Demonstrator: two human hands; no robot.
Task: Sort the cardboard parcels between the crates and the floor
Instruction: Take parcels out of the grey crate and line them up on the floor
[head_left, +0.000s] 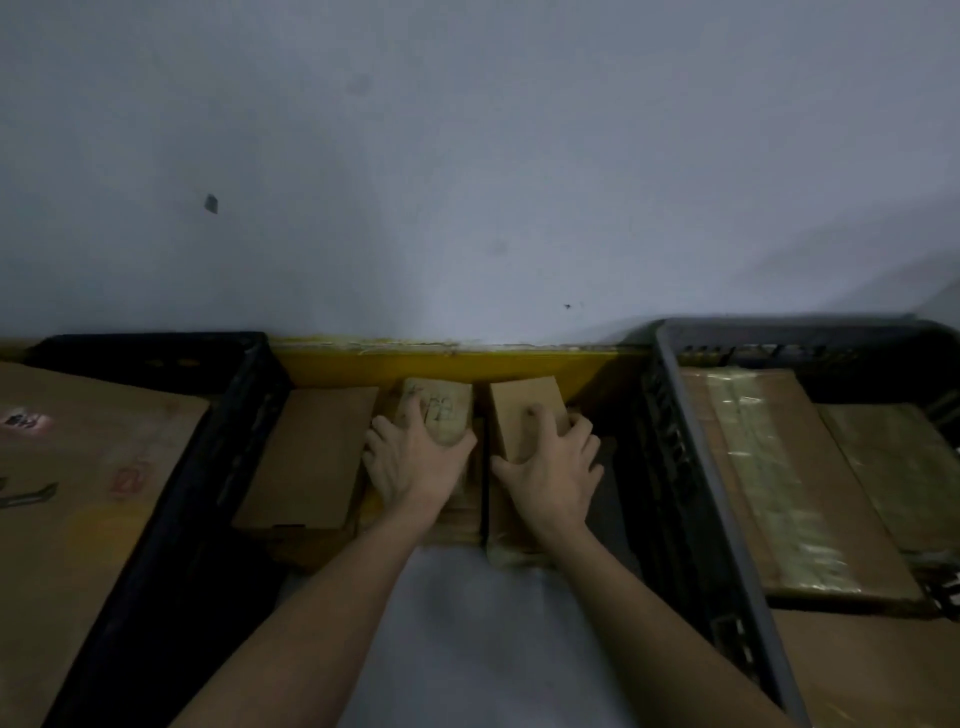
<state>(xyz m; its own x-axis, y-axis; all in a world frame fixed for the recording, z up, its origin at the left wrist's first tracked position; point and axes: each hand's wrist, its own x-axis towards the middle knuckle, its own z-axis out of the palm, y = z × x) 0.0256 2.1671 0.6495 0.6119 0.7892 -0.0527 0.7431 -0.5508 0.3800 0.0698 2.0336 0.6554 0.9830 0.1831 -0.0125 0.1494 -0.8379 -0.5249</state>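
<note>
between two crates, on the floor against the wall: a row of cardboard parcels. left hand (413, 457) draped over the taped, scribbled parcel (439, 410), fingers curled round its near edge and side, so a grip clamped on it. right hand (550, 460) spread across the plain parcel (524, 410) just beside, thumb on the inner side, fingers hooked over the right edge, likewise clamped. both small parcels perched on lower flat ones, probably stacked that way to keep the narrow floor gap tidy. to the left, a flat parcel (311, 457) lying alone, untouched, close against the black crate (171, 499). inside that crate, a large carton (78, 493) filling most of it. on the right, the grey crate (727, 509) packed with tape-wrapped parcels (789, 483) laid flat, likely for a snug fit. yellow skirting strip (441, 361) behind the row. impossible to say whether lifting or setting down; two-handed hold suggests moving a pair at once.
</note>
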